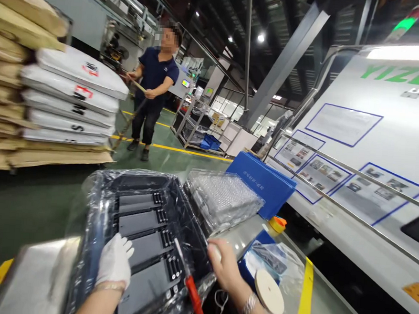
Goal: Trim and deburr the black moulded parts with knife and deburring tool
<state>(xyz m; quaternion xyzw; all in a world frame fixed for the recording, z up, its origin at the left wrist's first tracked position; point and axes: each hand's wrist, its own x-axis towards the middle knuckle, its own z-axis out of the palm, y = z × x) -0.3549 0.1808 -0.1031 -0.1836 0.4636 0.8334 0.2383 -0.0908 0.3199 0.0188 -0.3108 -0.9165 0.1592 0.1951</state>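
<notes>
Largest first, with the black bin as our landmark. Right of it and beyond stands a white machine (pixel 361 139), smooth sloping panels, glossy sheets mounted on them. Left and beyond, stacked sacks (pixel 72 97), creased white ones beside brown paper ones. Past the bin's far end, a person (pixel 155 84) in dark clothes grips a bar.

The bin (pixel 143 182) itself: deep, rectangular, lined with crinkled clear film. Against its right side, ridged see-through trays (pixel 224 198); behind those, a flat blue board (pixel 261 182). Inside, a row of smooth, dark grey panels (pixel 147 248), small black fittings at their right ends. Right of the bin, a pale flat disc (pixel 269 292).

The bin's long axis runs away from us; the panels lie crosswise in it, fittings towards its right wall. A red-handled tool (pixel 194 297) slants along that side, handle near us, thin shaft pointing up the bin.

A narrow gap runs between the fittings and the bin's right wall; the tool takes up part of it. Floor lies open beyond the far left corner.

Our gloved left hand (pixel 115 261) is over the panels, fingers loosely spread and bent. Our bare right hand (pixel 225 263) curls at the right rim; we cannot tell whether it pinches the film.
</notes>
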